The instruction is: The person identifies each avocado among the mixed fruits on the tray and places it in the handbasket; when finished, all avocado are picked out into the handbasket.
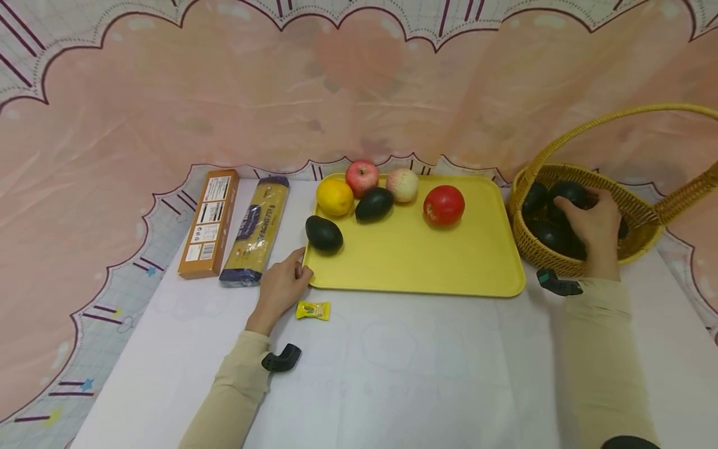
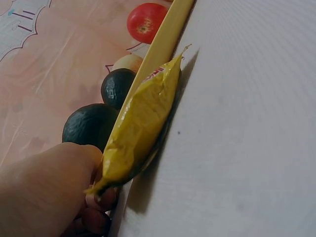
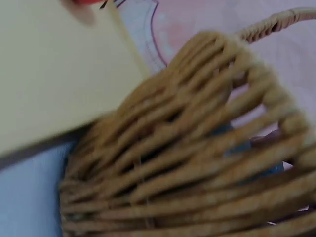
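Observation:
At the right, my right hand (image 1: 599,224) reaches into the wicker basket (image 1: 524,240) and grips a dark avocado (image 1: 568,189) among several others. The basket's woven side (image 3: 163,168) fills much of the right wrist view and hides that hand. My left hand (image 1: 283,284) holds the near left corner of the yellow tray (image 1: 415,262), its fingers curled at the edge. On the tray lie a dark avocado (image 1: 324,234) close to that hand, another avocado (image 1: 374,204), a lemon (image 1: 335,197), an apple (image 1: 362,178), a peach (image 1: 402,185) and a tomato (image 1: 444,206).
A small yellow wrapped candy (image 1: 313,310) lies before the tray, close to my left hand. Left of the tray are a spaghetti packet (image 1: 257,227) and an orange-brown box (image 1: 209,223). The basket's tall handle (image 1: 606,118) arches over it. Patterned cloth hangs behind the table.

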The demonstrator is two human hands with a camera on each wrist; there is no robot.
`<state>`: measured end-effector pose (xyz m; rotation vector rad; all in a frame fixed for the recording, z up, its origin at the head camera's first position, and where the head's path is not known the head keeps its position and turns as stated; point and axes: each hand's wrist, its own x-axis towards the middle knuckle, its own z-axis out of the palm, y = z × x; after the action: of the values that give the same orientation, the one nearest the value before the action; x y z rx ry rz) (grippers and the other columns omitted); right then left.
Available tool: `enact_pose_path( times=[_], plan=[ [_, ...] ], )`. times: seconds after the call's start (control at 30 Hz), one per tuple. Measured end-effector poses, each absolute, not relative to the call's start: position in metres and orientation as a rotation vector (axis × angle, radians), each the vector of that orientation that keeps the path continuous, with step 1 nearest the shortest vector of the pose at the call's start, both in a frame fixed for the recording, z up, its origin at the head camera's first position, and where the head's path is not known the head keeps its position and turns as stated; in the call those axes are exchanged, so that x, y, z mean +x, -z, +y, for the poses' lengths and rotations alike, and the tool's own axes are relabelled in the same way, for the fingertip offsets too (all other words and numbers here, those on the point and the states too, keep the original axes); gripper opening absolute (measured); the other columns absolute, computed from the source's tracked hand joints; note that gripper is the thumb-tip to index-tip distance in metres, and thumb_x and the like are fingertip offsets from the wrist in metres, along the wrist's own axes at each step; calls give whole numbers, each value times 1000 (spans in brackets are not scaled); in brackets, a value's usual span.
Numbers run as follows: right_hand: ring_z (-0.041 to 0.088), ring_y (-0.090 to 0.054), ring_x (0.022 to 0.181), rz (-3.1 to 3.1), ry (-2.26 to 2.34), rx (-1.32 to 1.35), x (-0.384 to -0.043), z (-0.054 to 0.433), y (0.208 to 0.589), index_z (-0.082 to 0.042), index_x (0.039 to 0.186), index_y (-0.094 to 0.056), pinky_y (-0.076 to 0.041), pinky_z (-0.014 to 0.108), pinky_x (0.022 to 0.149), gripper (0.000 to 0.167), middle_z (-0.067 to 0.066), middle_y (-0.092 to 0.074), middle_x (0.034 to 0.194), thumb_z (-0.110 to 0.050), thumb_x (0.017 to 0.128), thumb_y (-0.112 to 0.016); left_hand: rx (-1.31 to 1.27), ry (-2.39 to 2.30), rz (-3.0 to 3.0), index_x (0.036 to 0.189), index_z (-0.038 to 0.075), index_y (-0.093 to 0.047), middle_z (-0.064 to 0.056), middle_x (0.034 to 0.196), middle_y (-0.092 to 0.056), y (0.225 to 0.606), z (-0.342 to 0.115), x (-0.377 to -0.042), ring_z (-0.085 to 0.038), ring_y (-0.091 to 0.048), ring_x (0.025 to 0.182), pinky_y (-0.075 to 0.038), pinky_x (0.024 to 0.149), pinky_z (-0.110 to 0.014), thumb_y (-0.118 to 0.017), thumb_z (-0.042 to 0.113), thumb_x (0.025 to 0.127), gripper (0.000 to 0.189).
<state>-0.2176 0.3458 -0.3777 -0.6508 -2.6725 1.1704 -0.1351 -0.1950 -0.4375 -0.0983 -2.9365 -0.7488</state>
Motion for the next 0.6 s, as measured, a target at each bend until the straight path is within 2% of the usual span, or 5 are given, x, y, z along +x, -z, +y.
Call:
enact_pose_path(
  times=[0.27, 0.43, 0.6],
  plan=[
    [50, -24, 135, -2806, -1065, -598, -221, 360, 376, 0, 148, -24, -22, 59, 108, 88, 29, -27, 149, -57, 85, -48, -106, 746, -2937, 130, 3, -54, -1, 59, -47, 438, -193, -136, -14, -39, 49, -27, 50, -27, -52, 18, 84, 48],
    [56, -27, 128, -2925, -953, -558, -224, 364, 376, 2, 147, -25, -22, 63, 103, 88, 33, -30, 145, -60, 86, -45, -88, 742, -2951, 129, 4, -54, -1, 59, -47, 438, -194, -135, -14, -39, 49, -27, 51, -28, -51, 19, 84, 48],
    [57, -31, 123, -3025, -850, -527, -226, 369, 378, 2, 147, -25, -24, 65, 99, 90, 34, -32, 143, -62, 86, -42, -84, 753, -2955, 128, 4, -55, 0, 59, -46, 438, -193, -135, -15, -39, 50, -26, 51, -29, -50, 20, 85, 47]
  ],
)
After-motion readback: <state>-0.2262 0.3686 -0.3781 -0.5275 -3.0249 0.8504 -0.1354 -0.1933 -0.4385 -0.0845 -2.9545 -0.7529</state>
